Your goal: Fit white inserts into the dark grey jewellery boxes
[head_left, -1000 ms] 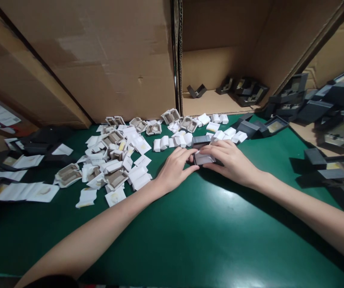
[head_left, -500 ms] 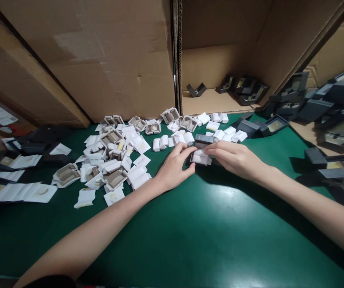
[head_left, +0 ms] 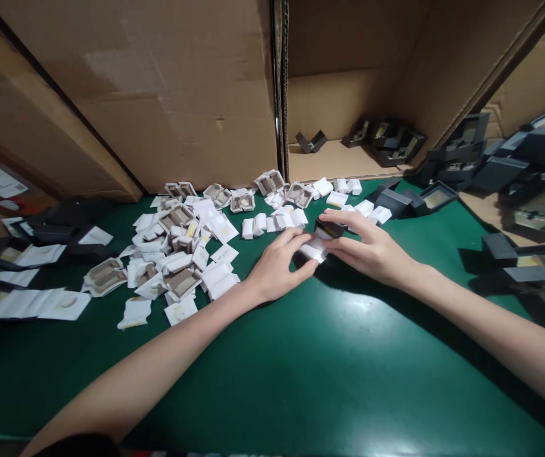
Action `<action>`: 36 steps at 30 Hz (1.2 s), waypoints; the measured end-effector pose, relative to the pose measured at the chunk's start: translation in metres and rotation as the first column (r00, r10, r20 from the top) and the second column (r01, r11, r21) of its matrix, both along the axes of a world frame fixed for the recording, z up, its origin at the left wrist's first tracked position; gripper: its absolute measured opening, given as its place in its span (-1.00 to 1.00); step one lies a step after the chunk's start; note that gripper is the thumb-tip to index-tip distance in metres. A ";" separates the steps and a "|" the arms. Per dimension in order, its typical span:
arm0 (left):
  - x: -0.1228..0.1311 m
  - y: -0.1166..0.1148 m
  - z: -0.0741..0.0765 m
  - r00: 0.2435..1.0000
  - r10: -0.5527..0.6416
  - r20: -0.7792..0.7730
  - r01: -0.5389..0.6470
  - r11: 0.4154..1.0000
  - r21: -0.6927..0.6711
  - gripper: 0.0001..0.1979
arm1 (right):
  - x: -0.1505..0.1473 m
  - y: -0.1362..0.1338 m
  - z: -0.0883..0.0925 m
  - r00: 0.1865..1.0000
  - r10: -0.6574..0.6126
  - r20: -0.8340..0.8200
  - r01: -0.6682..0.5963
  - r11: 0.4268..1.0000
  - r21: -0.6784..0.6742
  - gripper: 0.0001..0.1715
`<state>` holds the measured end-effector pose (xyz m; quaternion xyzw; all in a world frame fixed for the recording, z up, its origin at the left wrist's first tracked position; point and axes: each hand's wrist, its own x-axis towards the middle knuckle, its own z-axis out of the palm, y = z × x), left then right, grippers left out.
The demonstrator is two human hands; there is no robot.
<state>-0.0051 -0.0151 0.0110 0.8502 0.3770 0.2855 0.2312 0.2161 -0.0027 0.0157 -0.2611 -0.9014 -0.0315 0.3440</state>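
Observation:
A small open black box (head_left: 330, 228) with a white insert (head_left: 313, 248) is between my two hands above the green tabletop. My left hand (head_left: 276, 265) grips its left side, fingers behind and thumb at the front beside the insert. My right hand (head_left: 372, 246) is closed around its right side, with fingertips on the dark lid and near the insert. The fingers hide much of the box, and I cannot tell how far the insert sits inside it. Just behind it lies a row of white folded inserts (head_left: 282, 221).
A heap of white and grey inserts (head_left: 181, 247) covers the table's left centre. Black boxes with white papers (head_left: 39, 304) lie at far left. Open black boxes (head_left: 538, 285) are piled at right. Upright cardboard (head_left: 181, 95) and an open carton holding black boxes (head_left: 393, 141) line the back.
The black box has turned and tilted between my hands, its lid shifting right. My right fingers have spread and moved onto the lid; my left thumb has slid slightly right.

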 end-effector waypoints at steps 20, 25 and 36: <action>0.003 -0.002 -0.002 0.984 0.139 0.109 -0.134 0.989 -0.059 -0.70 | -0.001 -0.002 -0.001 1.000 -0.002 -0.003 0.002 1.000 -0.006 -0.91; 0.007 -0.005 -0.001 0.985 0.163 0.049 -0.164 0.986 0.021 -0.76 | -0.004 -0.003 -0.009 0.998 -0.052 -0.026 0.054 0.996 0.074 -0.90; 0.019 -0.013 0.007 0.945 0.263 -0.193 -0.196 0.931 0.307 -0.96 | -0.009 -0.010 -0.012 0.994 -0.106 -0.005 0.105 0.985 0.139 -0.91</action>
